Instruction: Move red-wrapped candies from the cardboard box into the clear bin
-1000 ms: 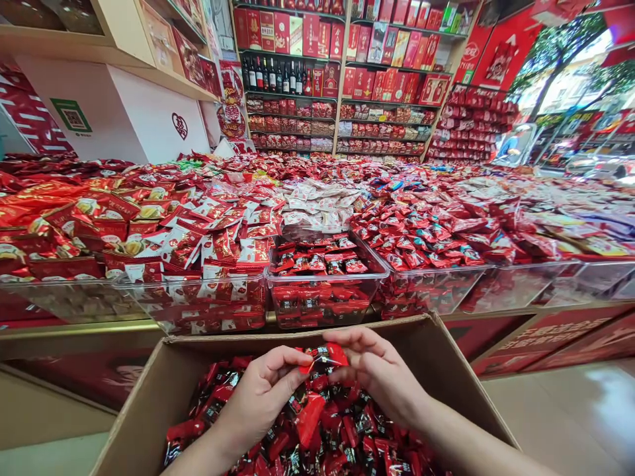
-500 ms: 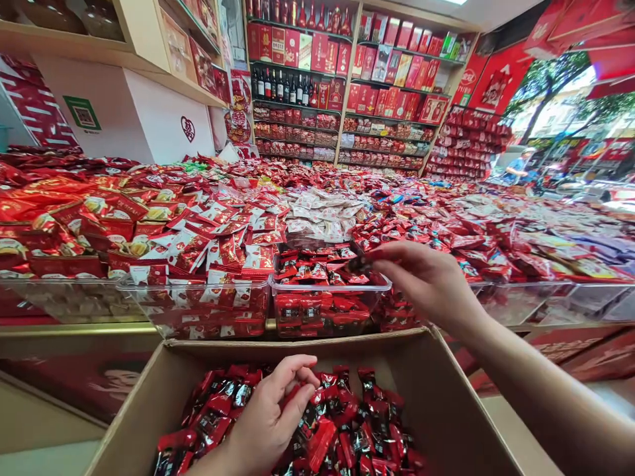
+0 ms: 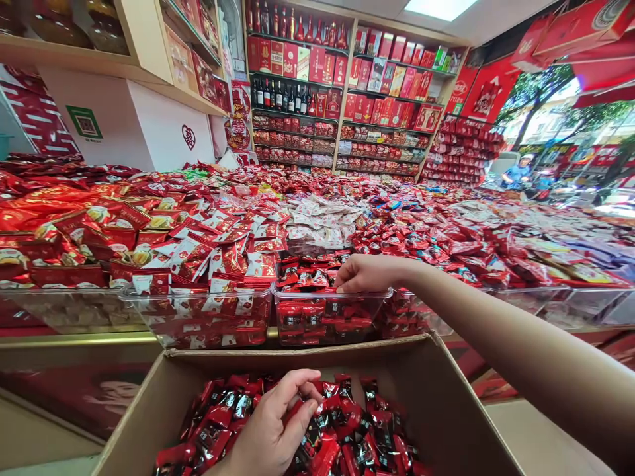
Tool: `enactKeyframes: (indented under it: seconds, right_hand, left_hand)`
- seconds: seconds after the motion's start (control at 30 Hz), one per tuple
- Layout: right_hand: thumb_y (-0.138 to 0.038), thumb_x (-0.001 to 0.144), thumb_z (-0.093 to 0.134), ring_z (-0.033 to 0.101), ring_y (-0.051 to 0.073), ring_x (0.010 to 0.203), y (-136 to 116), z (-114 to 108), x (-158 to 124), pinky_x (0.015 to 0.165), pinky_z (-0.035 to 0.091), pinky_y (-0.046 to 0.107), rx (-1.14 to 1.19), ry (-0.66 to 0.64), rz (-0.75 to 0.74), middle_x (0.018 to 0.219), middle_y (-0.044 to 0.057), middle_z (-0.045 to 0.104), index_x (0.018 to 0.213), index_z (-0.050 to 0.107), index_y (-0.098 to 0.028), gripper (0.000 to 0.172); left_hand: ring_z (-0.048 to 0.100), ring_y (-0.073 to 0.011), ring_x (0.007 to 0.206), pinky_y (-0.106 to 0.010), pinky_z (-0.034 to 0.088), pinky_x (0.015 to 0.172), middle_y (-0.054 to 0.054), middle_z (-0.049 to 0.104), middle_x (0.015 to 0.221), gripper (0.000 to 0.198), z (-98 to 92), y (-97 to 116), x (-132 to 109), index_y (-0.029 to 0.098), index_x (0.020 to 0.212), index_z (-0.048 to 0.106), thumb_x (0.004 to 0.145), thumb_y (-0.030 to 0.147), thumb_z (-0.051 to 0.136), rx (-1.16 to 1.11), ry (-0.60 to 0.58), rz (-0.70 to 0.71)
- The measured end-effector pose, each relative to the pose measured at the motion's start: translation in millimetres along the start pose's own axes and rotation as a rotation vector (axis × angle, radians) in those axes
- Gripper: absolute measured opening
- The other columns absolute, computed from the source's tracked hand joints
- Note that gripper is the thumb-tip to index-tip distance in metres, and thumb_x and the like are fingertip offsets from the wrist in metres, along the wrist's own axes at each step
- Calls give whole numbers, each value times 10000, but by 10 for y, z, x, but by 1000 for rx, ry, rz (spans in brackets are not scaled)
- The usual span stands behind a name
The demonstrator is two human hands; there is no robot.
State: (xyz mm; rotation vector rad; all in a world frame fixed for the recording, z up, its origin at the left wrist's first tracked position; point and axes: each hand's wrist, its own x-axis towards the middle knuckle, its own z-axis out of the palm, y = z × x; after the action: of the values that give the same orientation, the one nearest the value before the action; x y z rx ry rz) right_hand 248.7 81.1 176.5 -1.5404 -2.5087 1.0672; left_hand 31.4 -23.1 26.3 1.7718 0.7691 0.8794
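My right hand (image 3: 370, 272) reaches into the clear plastic bin (image 3: 330, 295), just behind its front rim. Its fingers are pinched together and point down; a red-and-black wrapped candy (image 3: 335, 308) shows through the wall right below the fingertips. Other candies (image 3: 303, 272) of this kind fill the bin. Nearer to me, my left hand (image 3: 278, 420) hangs inside an open cardboard box (image 3: 436, 390), over a layer of the same red-and-black candies (image 3: 367, 423). Its fingers curl loosely toward the thumb, and whatever lies in the palm is hidden.
A bin of red-and-white packets (image 3: 208, 307) stands directly left of the candy bin. White packets (image 3: 322, 221) are heaped behind it. More packets (image 3: 446, 248) spread out to the right. Shelves (image 3: 342, 86) with bottles and red boxes line the back. A person (image 3: 516, 173) is outside at right.
My right hand has moved left and down into the bin; the dark wrapped candy seen at its fingertips is now mostly out of sight. The left hand keeps its curl. The view has tilted slightly.
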Motion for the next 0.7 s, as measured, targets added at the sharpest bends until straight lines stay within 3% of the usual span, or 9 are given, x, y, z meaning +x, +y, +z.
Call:
enactKeyframes:
  seconds: [0.23,0.43,0.7]
  right_hand:
    - [-256,682,508,393,67,485,56,-117,127,455,315,195,-17,-77,-2,578,-24,496,724,566,-148,130]
    - [-132,676,446,370,60,409,3,-41,184,386,288,192,-124,-158,123,602,-20,536,839,575,-152,209]
    - [-154,666,490,385,47,406,-23,-34,148,391,297,176,-30,-135,126,598,-11,579,846,612,-134,218]
  left_hand:
    - [507,-148,768,-247,402,713,0,528,883,227,-17,-35,-19,279,1078,389,855,243,374,39,-18,9]
    - [509,-148,776,-253,404,725,5,528,886,227,-9,-78,-5,294,1081,379,859,251,369,68,-25,3]
    - [516,-154,762,-251,405,709,-4,540,869,218,-17,-64,-23,269,1069,406,854,240,382,95,-14,31]
